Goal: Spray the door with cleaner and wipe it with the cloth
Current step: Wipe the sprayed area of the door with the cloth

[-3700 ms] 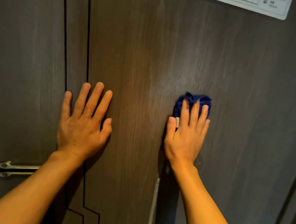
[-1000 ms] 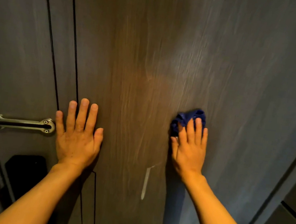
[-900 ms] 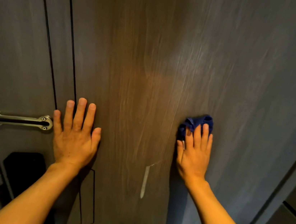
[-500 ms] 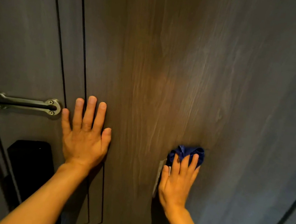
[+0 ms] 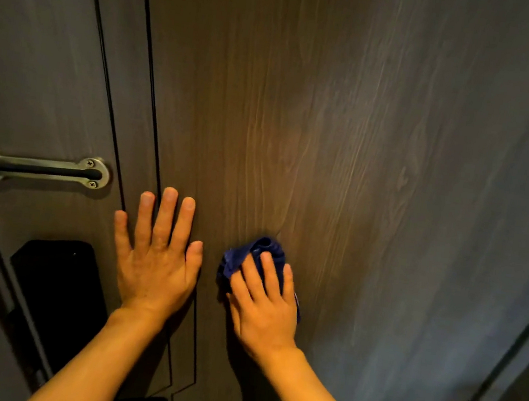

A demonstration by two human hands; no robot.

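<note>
A dark wood-grain door (image 5: 350,127) fills the view. My right hand (image 5: 265,298) presses a bunched blue cloth (image 5: 251,252) flat against the door, low and near the middle; the cloth sticks out above and left of my fingers. My left hand (image 5: 157,253) lies flat on the door just to the left, fingers spread, holding nothing. No spray bottle is in view.
A metal latch plate (image 5: 38,168) is screwed to the door at the left, with a black lock panel (image 5: 56,290) below it. Thin black grooves (image 5: 150,84) run down the door. The door's right edge and frame (image 5: 510,367) slant at the lower right.
My right hand has slid the cloth down and then left across the door, ending close beside my left hand. The left hand has stayed flat on the door.
</note>
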